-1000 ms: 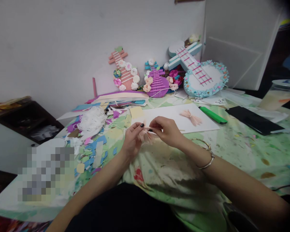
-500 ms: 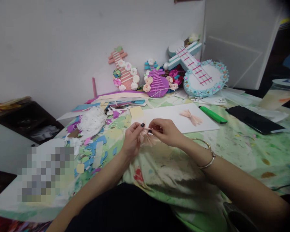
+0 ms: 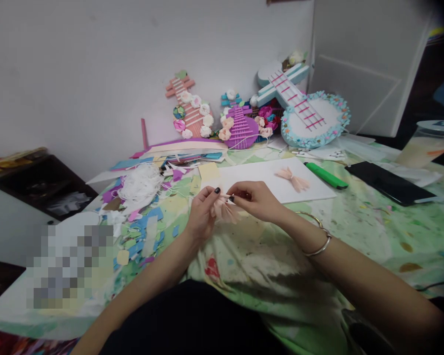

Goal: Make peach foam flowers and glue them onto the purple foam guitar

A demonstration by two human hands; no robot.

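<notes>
My left hand [image 3: 203, 212] is closed on a pleated piece of pale pink paper [image 3: 227, 212], its folds fanning out below the fingers. My right hand [image 3: 254, 199] pinches at the paper's narrow upper end, thumb and forefinger meeting close to the left thumb. Exactly what lies between the right fingertips is too small to make out. Beyond the right hand, a similar pink paper bow [image 3: 293, 178], gathered at its middle, lies on a white board [image 3: 251, 170].
A green cutter-like tool [image 3: 325, 176] and black phone [image 3: 390, 182] lie to the right. White string [image 3: 141, 185] and paper scraps [image 3: 148, 231] cover the left. Decorated paper lutes [image 3: 240, 128] lean on the wall. A lidded cup [image 3: 427, 143] stands far right.
Both hands stay in nearly the same place. The right fingers have shifted slightly at the paper's gathered end, and its fanned folds have turned a little.
</notes>
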